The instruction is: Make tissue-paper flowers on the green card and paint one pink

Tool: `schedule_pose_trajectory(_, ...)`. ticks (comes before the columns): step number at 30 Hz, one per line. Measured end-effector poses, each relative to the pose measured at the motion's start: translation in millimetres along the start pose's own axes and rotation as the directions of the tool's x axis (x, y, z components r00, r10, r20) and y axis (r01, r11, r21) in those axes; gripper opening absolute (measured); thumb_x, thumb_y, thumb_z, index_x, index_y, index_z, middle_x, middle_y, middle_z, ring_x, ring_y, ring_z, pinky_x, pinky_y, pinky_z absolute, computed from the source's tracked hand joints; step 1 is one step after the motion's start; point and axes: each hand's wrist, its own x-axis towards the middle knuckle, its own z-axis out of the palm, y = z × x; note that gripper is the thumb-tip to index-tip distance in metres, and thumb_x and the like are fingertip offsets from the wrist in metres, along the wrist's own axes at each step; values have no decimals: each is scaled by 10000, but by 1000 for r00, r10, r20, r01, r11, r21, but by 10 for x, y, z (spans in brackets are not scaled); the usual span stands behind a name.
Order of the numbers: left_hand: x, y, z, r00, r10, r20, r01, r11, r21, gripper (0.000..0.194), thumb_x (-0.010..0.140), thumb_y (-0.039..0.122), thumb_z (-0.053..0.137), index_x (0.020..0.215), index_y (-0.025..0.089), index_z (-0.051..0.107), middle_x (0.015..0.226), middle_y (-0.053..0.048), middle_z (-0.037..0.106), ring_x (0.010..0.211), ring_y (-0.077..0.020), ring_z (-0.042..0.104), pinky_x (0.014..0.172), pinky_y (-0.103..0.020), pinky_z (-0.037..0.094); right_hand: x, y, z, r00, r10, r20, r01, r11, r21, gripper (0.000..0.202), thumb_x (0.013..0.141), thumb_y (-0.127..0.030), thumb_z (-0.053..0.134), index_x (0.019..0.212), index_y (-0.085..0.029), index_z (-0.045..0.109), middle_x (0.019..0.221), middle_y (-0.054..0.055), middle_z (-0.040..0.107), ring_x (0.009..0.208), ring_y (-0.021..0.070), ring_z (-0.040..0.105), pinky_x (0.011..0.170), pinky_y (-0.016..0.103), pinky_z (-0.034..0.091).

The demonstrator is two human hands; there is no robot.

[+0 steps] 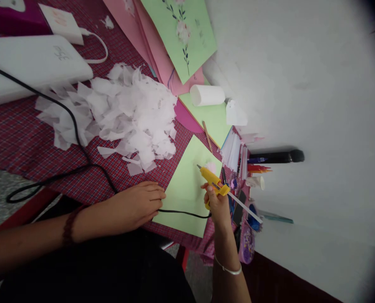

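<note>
Yellow hot-glue gun (213, 180) gripped in R hand (218, 204), nozzle over near green card (184, 185), glue stick (246, 208) out the back. L hand (145, 206) flat, fingers together, at card's left edge. Far-left white power bank (33, 63): upside-down display, approx "35%". Far floral card (194, 50) has script, illegible.

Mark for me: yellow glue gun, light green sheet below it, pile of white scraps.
Yellow glue gun (213, 178): head view, on the yellow barrel.
Light green sheet (184, 185): head view, on its bare surface.
Pile of white scraps (137, 109): head view, near the pile's middle.
</note>
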Motion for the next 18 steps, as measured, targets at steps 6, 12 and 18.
schedule_pose_trajectory(6, -9, -3, -2, 1000, 2, -14, -2, 1000, -2, 149, 907, 164, 561, 1020, 186, 655, 1071, -38, 683, 1091, -186, 587, 1052, -357, 414, 22, 126, 21, 1000, 28, -9, -28, 999, 15, 415, 769, -592, 628, 797, -188, 533, 565, -37, 526, 432, 97, 450, 411, 238, 362)
schedule_pose_trajectory(12, -11, -12, 6, 1000, -1, 3, 1, 1000, -10, 156, 923, 175, 540, 1033, 182, 650, 1090, -37, 680, 1094, -193, 580, 1070, -364, 394, 26, 202, -17, 999, 16, -49, -18, 999, -30, 444, 783, -627, 597, 773, -187, 541, 533, -32, 519, 440, 116, 488, 428, 250, 382)
schedule_pose_trajectory(18, -5, -2, -8, 1000, -2, 10, 2, 1000, -8, 149, 923, 174, 537, 1016, 182, 653, 1080, -39, 679, 1091, -194, 580, 1065, -366, 397, 7, 81, -9, 998, -34, 49, 32, 999, 42, 449, 813, -591, 590, 931, -158, 585, 800, 41, 648, 454, 73, 441, 423, 238, 368)
